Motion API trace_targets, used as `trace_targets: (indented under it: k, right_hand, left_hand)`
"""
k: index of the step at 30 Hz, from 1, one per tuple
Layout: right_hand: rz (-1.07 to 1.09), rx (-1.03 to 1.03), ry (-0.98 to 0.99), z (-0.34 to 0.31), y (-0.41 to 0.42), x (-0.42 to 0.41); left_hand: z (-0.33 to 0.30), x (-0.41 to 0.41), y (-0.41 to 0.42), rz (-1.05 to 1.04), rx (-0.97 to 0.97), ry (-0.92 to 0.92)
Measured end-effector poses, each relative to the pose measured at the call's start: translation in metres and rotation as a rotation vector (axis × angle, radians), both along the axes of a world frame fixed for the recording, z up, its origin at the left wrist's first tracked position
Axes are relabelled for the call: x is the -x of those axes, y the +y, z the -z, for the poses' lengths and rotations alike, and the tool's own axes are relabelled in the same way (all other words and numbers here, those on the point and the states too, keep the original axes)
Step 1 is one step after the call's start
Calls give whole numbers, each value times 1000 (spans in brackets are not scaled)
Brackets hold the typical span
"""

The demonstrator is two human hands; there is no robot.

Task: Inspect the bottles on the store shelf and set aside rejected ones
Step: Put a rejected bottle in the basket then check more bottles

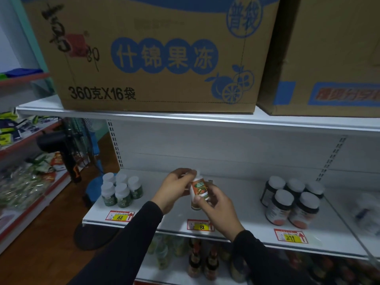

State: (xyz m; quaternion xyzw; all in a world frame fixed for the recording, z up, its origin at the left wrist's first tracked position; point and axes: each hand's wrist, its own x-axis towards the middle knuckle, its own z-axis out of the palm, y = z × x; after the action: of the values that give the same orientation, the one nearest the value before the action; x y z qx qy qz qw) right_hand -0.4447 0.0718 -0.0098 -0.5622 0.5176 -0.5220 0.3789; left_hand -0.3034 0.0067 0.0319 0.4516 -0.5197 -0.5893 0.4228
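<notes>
Nearest the camera, two dark sleeves reach up to a small white-capped bottle (199, 190) with an orange and green fruit label, held in the air above the front of the white shelf (242, 204), over the yellow price tag reading 88 (201, 225). The right hand (218, 208) is clamped on the bottle's lower part, thumb across the label and fingers behind. The left hand (174, 189) closes on its upper part, fingertips curled around the cap. The bottle tilts slightly, label toward the camera, which reads as an inspection in progress; whether it passes or fails cannot be judged.

Below, on the lower shelf, stand dark sauce-like bottles (202, 264), dim and blurred.

Farther in, to the left on the same shelf as the hands, a cluster of five green-labelled bottles (121, 191) stands upright above a tag marked 168 (119, 216). To the right, five dark jars with white lids (292, 201) stand in a group above a tag marked 299 (291, 238). The stretch of shelf behind the held bottle looks bare, so this may be the only one of its kind. No separate pile of rejected bottles is visible, so how much of the shelf is checked cannot be told; the two groups probably remain to be gone through.

Farthest, up top, a large cardboard carton (156, 54) with blue print sits beside a second carton (329, 58).
</notes>
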Motion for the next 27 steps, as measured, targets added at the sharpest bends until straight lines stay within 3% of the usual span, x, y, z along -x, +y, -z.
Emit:
trace_targets:
  k: [9, 20, 27]
  right_hand:
    - [8, -9, -65, 0, 0, 0]
    - [3, -16, -205, 2, -4, -3]
    - [-9, -35, -233, 5, -8, -3]
  left_hand:
    - [5, 7, -2, -91, -43, 84]
    - [2, 1, -3, -15, -35, 123]
    - [3, 3, -6, -59, -29, 80]
